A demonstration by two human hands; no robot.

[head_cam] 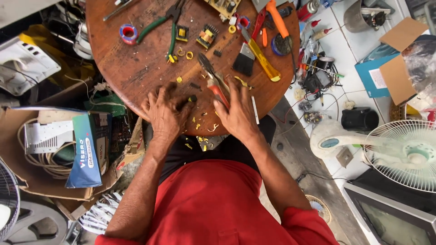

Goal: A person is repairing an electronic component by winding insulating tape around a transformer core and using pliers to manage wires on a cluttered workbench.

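Red-handled pliers (217, 87) are held in the right hand's (239, 114) closed grip; a small black part (192, 98) is pinched by the left hand (165, 113) on the bench (136, 68).

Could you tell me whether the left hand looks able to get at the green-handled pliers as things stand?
Probably yes: the left hand rests on the round table, and only small yellow scraps lie between it and the green-handled pliers.

table (136, 72): reddish-brown wood
pliers (217, 86): red handles
far pliers (164, 22): green handles
brush (254, 50): yellow handle, black bristles
shirt (213, 204): red
scraps (200, 122): yellow
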